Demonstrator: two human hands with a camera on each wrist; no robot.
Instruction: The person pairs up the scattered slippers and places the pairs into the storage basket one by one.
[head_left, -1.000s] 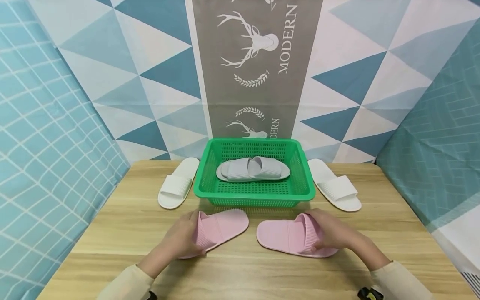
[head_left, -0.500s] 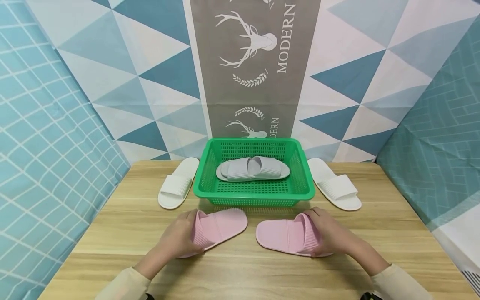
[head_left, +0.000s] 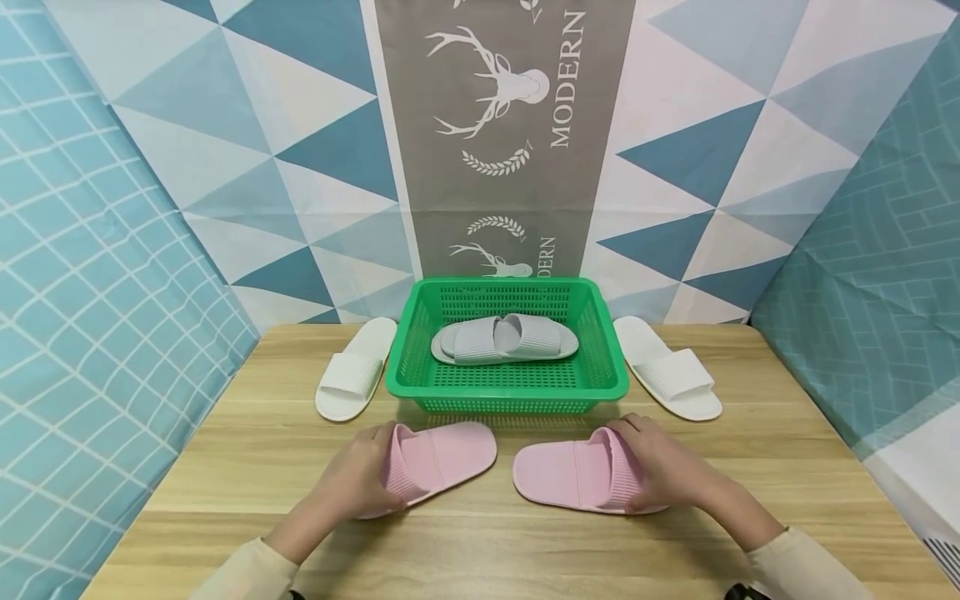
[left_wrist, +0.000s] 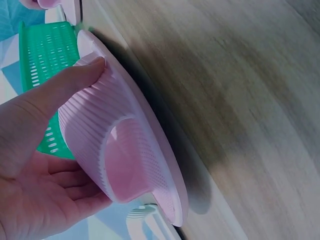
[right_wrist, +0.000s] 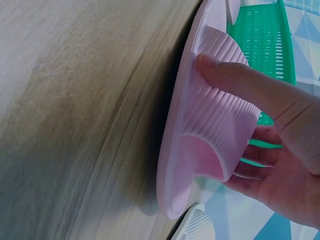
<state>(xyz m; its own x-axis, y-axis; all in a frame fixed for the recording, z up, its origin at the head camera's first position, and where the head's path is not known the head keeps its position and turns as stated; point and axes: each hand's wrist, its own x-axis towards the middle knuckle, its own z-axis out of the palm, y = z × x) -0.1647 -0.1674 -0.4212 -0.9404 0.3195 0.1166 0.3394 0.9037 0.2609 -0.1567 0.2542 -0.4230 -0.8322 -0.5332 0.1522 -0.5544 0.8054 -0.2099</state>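
Two pink slippers with ribbed straps lie on the wooden table, their soles' free ends toward each other. My left hand [head_left: 356,475] grips the left pink slipper [head_left: 461,450] across its strap; in the left wrist view the thumb presses the strap's near side by the sole edge, with the fingers around the far side. The right pink slipper [head_left: 546,473] is held the same way by my right hand [head_left: 663,467], its thumb [right_wrist: 225,72] at the sole edge in the right wrist view. Each hand covers part of its slipper's toe end in the head view.
Behind the pink slippers stands a green perforated basket [head_left: 506,392] with a pair of grey slippers [head_left: 474,343] inside. One white slipper [head_left: 352,375] lies left of it, another white slipper [head_left: 678,382] right. Patterned cloth walls [head_left: 322,167] bound the table's back and sides.
My right hand has settled closer around its slipper's strap, the thumb shifting slightly toward the sole's near edge. The left hand keeps its hold. Both pink slippers stay nearly in place.
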